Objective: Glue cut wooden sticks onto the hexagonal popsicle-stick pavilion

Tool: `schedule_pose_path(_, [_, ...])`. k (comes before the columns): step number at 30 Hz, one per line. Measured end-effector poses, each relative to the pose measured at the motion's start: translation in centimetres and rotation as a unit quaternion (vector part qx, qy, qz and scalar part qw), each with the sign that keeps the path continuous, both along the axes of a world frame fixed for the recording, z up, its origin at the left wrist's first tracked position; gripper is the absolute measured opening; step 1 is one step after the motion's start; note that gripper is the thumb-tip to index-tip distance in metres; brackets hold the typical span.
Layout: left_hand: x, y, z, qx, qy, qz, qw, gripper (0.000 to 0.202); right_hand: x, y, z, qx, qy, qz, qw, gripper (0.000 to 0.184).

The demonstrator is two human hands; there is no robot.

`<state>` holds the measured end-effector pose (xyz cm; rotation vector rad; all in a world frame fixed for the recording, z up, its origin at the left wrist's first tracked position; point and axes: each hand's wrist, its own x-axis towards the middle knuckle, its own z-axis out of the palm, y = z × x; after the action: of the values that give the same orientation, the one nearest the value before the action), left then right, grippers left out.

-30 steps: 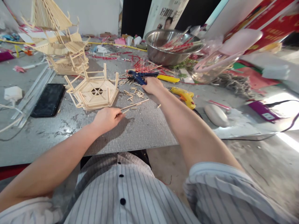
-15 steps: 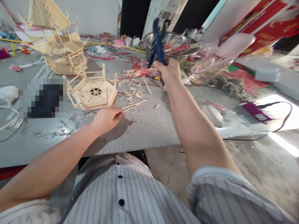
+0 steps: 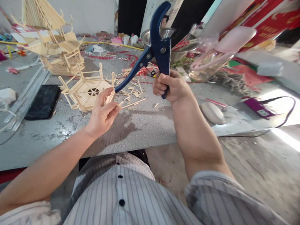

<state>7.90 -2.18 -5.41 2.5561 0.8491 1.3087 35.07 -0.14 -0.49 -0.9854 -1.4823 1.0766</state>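
Observation:
My right hand [image 3: 172, 86] is raised above the table, shut on one handle of a blue cutter [image 3: 157, 47] whose jaw points up and whose other handle swings out to the left. My left hand [image 3: 102, 114] is lifted off the table, pinching a short wooden stick [image 3: 112, 96] between thumb and fingers, just below the cutter's free handle. Behind the left hand stands a hexagonal wooden stick model [image 3: 87, 90]. Loose cut sticks [image 3: 133, 92] lie scattered on the grey table [image 3: 140, 125].
A tall stick pagoda [image 3: 51, 40] stands at the back left, a black phone [image 3: 43, 101] left of the hexagon. A steel bowl [image 3: 180, 47] with red sticks, a clear jar [image 3: 208, 62], a white mouse-like object [image 3: 212, 112] and a purple box [image 3: 257, 106] with cable lie right.
My right hand picked the blue cutter up from the table and brought it close and upright. My left hand lifted off the table with a stick pinched in it.

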Motion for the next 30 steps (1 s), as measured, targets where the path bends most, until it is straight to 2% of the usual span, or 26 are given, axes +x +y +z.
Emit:
schedule_pose_path(5, [0.0, 0.0, 0.1, -0.045, 0.016, -0.037, 0.998, 0.029, -0.8, -0.4, -0.4, -0.011, -0.001, 0.052, 0.999, 0.054])
schedule_pose_path(9, [-0.1, 0.0, 0.5, -0.025, 0.024, 0.009, 0.999, 0.033, -1.0, -0.4, -0.8, -0.013, 0.022, 0.107, 0.994, 0.054])
schedule_pose_path(13, [-0.1, 0.0, 1.0, 0.025, 0.057, 0.053, 0.997, 0.033, -1.2, -0.4, -0.9, -0.005, 0.031, 0.096, 0.995, 0.054])
schedule_pose_path(15, [-0.1, -0.1, 1.1, 0.020, 0.061, 0.027, 0.998, 0.034, -1.4, -0.6, -0.9, 0.000, 0.029, 0.085, 0.996, 0.054])
schedule_pose_path(20, [0.2, -0.6, 1.2, -0.059, 0.065, -0.045, 0.995, 0.033, -2.0, -1.0, -0.9, -0.037, 0.006, 0.073, 0.997, 0.056])
schedule_pose_path(25, [1.0, -1.5, 0.8, -0.041, 0.043, -0.080, 0.995, 0.025, -2.6, -1.2, -1.1, -0.052, -0.016, 0.072, 0.996, 0.042])
schedule_pose_path(30, [1.5, -1.8, 0.2, -0.031, 0.075, -0.093, 0.992, 0.023, -3.4, -1.4, -2.1, -0.063, -0.109, 0.081, 0.989, 0.043])
